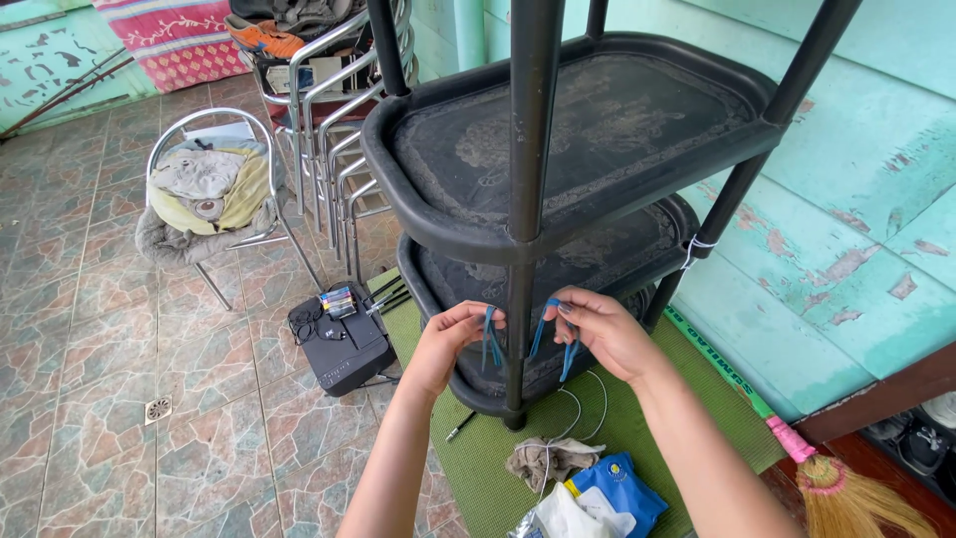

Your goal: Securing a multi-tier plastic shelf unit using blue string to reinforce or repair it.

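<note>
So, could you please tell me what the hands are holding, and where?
A blue cord: left hand and right hand each pinch one end, either side of the black shelf post.

A single head-worn camera is looking steeply down from above the black plastic shelf rack (597,149), sitting close enough that the rack's top tray is filling the upper centre. It is facing the turquoise wall (856,199) behind the rack, taking in the tiled floor (90,359) to the rack's left.
</note>
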